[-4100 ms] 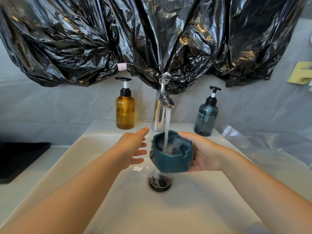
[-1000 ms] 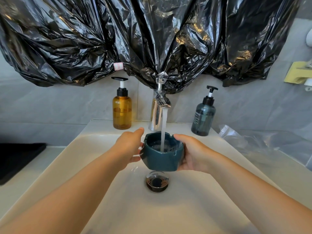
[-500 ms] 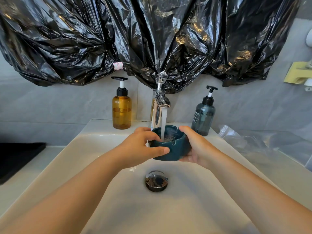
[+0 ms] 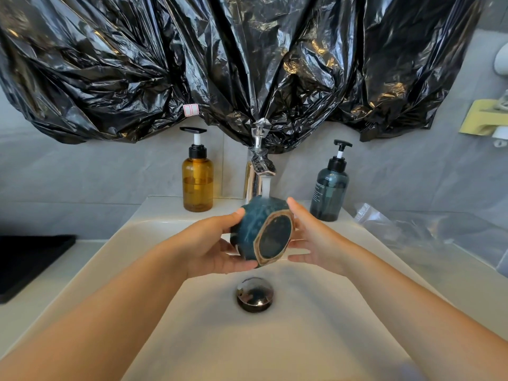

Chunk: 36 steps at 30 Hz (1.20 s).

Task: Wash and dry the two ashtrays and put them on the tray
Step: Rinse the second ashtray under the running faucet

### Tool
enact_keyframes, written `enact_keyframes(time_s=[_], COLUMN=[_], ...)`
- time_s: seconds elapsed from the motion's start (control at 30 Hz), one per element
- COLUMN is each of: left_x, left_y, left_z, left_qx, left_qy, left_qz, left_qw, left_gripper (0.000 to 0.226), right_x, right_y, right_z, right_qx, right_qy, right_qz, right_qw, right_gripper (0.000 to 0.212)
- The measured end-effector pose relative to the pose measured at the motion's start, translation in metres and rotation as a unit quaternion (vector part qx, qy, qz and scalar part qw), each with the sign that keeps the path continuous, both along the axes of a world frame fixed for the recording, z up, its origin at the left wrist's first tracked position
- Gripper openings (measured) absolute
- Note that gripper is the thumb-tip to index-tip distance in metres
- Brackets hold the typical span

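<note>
The left hand (image 4: 209,248) grip wraps the ashtray (image 4: 247,229); the right hand (image 4: 316,240), fingers spread, touches it.

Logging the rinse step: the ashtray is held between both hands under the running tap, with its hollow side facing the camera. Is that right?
Not quite. The ashtray is held between the left hand and right hand under the running tap, but the head view shows its flat underside facing the camera, not its hollow side.

Bright, even light; warm glare spots glint across the far black plastic sheet (image 4: 247,64). The ashtray (image 4: 244,229) looks slightly smeared. Soft shadows lie in the sink (image 4: 302,339). Wide-angle distortion bends the edges.
</note>
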<state>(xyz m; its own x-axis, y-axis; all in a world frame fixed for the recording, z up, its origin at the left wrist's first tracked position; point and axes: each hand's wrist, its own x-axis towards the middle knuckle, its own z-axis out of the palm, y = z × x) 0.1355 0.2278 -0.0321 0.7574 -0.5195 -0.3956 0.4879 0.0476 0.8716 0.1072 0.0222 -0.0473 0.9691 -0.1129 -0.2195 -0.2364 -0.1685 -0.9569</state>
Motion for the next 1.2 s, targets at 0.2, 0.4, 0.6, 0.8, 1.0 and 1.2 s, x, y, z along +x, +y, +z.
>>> enact_keyframes(time_s=[0.2, 0.4, 0.6, 0.8, 1.0, 1.2], left_x=[0.002, -0.002, -0.001, 0.000, 0.000, 0.001], left_y=[0.001, -0.006, -0.009, -0.010, -0.008, -0.007], left_z=[0.001, -0.001, -0.006, -0.009, -0.005, -0.005], left_qx=[-0.007, 0.033, 0.069, 0.042, 0.025, 0.035], left_qy=[0.031, -0.022, -0.096, -0.080, -0.034, -0.022], left_qz=[-0.009, -0.013, 0.017, 0.035, 0.061, 0.096], left_qw=[0.999, 0.999, 0.993, 0.995, 0.997, 0.995], left_gripper=[0.046, 0.050, 0.032, 0.026, 0.023, 0.027], right_x=[0.000, 0.002, 0.000, -0.002, -0.004, -0.005], right_y=[0.012, 0.012, 0.016, 0.016, 0.013, 0.023], right_z=[-0.007, -0.011, -0.008, 0.001, 0.007, 0.006], right_qx=[0.120, 0.099, 0.079, 0.062, 0.144, 0.138], right_qy=[0.009, 0.035, 0.016, 0.011, 0.033, -0.022], right_qz=[0.038, 0.009, -0.006, -0.009, 0.001, 0.004], right_qw=[0.992, 0.994, 0.997, 0.998, 0.989, 0.990], right_gripper=[0.077, 0.063, 0.049, 0.057, 0.058, 0.042])
